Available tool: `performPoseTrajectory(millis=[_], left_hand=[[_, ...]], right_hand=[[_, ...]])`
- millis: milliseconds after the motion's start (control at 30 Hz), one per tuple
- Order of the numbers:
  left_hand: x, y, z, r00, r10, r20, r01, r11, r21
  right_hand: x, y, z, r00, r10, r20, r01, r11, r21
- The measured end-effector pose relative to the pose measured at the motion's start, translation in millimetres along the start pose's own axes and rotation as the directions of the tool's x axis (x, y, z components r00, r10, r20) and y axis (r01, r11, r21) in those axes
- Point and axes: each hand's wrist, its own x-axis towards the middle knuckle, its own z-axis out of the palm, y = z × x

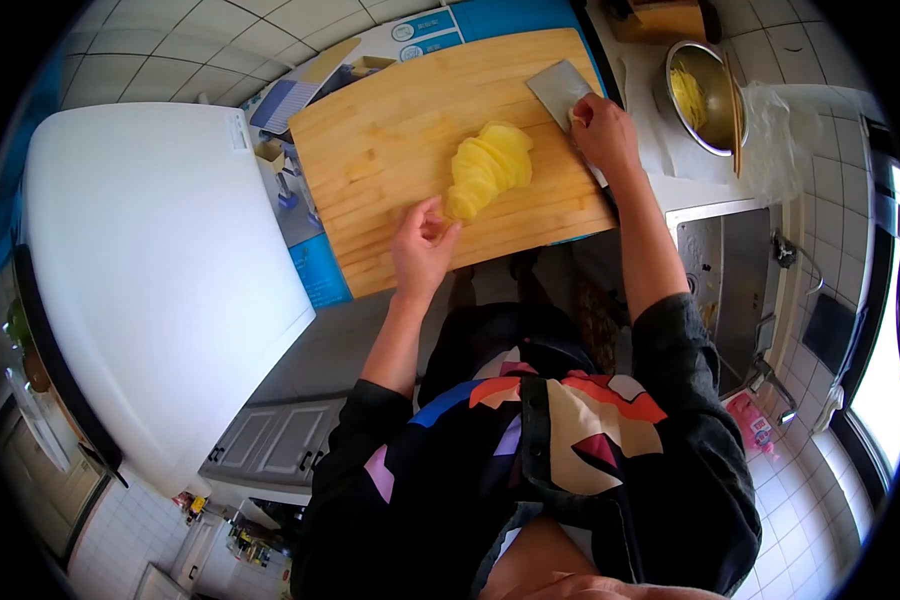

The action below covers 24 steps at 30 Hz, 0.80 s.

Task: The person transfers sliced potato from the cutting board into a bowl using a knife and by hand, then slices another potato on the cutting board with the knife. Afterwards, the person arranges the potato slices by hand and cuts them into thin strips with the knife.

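A fanned row of thin yellow slices, apparently potato [490, 168], lies on the wooden cutting board [370, 140]. My left hand [425, 248] is at the near end of the row, fingers half curled and thumb apart, the fingertips beside or just touching the last slices. At the board's right side a cleaver [558, 84] lies nearly flat, its wide blade pointing away from me. My right hand [607, 135] is closed on it, fingers bent. Something small and pale shows at the right fingertips; I cannot tell what. The hand hides the cleaver's handle.
Right of the board, a metal bowl [712, 105] holds yellow shreds, with chopsticks [737, 120] across its rim. A clear plastic bag [780, 145] lies beside it. The sink [745, 270] is nearer me on the right. A large white appliance [160, 270] stands at left.
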Motion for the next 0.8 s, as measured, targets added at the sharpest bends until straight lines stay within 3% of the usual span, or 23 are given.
performPoseTrajectory(millis=[33, 167, 300, 367, 500, 567, 667, 800], left_hand=[[-1, 0, 0, 0.999, -0.035, -0.007, 0.035, 0.999, -0.033], [-3, -5, 0, 0.996, -0.079, -0.035, 0.075, 0.992, -0.098], [0, 0, 0, 0.997, -0.066, -0.027, 0.065, 0.997, -0.03], [3, 7, -1, 1.0, -0.009, -0.025, 0.011, 0.997, 0.082], [7, 8, 2, 1.0, -0.005, 0.004, 0.004, 0.998, 0.059], [4, 9, 3, 0.999, 0.031, 0.029, -0.033, 0.996, 0.087], [7, 12, 5, 0.994, 0.11, 0.023, -0.111, 0.991, 0.077], [7, 11, 5, 0.985, 0.17, 0.025, -0.172, 0.977, 0.129]], right_hand=[[-5, -1, 0, 1.0, -0.005, 0.002, 0.005, 1.0, 0.0], [-50, -41, -7, 0.994, -0.079, 0.075, 0.04, 0.909, 0.416], [-100, -82, 17, 0.934, -0.136, 0.332, -0.1, 0.79, 0.605], [-113, -89, 39, 0.963, -0.117, 0.242, -0.057, 0.79, 0.61], [-123, -91, 44, 0.988, -0.147, 0.045, 0.093, 0.805, 0.585], [-119, -85, 40, 0.992, -0.108, 0.058, 0.057, 0.826, 0.561], [-112, -76, 44, 0.998, -0.036, 0.043, 0.018, 0.932, 0.362], [-114, -76, 49, 0.995, -0.058, 0.078, 0.026, 0.93, 0.366]])
